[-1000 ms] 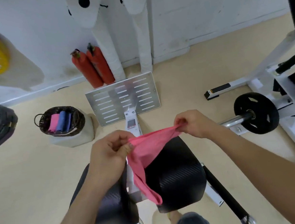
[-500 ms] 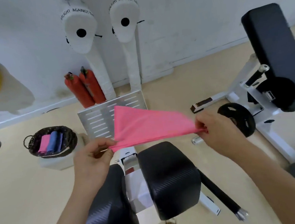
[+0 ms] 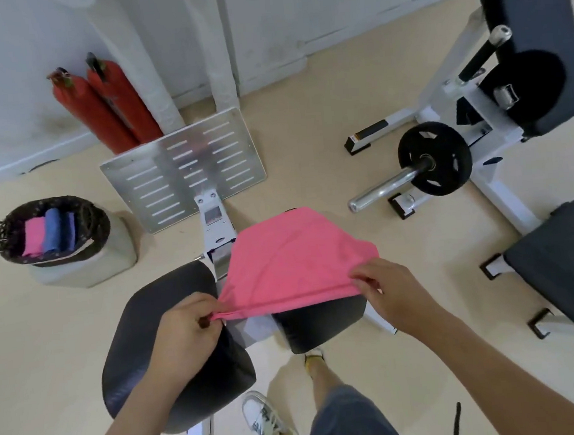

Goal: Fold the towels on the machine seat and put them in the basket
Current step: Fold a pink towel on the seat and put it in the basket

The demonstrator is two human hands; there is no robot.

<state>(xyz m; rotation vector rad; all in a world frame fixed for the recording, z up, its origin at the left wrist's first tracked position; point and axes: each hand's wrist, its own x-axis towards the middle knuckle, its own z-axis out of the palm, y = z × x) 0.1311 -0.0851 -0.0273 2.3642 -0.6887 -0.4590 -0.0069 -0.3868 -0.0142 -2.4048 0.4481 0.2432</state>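
A pink towel (image 3: 289, 261) is spread out over the right black seat pad (image 3: 321, 324) of the machine, its far edge lying on the pad. My left hand (image 3: 188, 331) pinches the towel's near left corner above the left seat pad (image 3: 156, 323). My right hand (image 3: 387, 291) pinches the near right corner. The near edge is stretched taut between both hands. A dark woven basket (image 3: 82, 206) stands on a grey block at the left and holds a folded pink towel (image 3: 32, 234) and folded blue towels (image 3: 56, 228).
A slotted metal footplate (image 3: 185, 170) stands beyond the seat. Two red fire extinguishers (image 3: 104, 101) lean on the wall. A barbell sleeve with a black weight plate (image 3: 435, 157) and a white-framed bench (image 3: 556, 258) are at the right. My feet are below the seat.
The towel was bunched, then flung open in the air; now it has come down flat onto the right seat pad. Both hands have lowered and keep their pinch on the corners.
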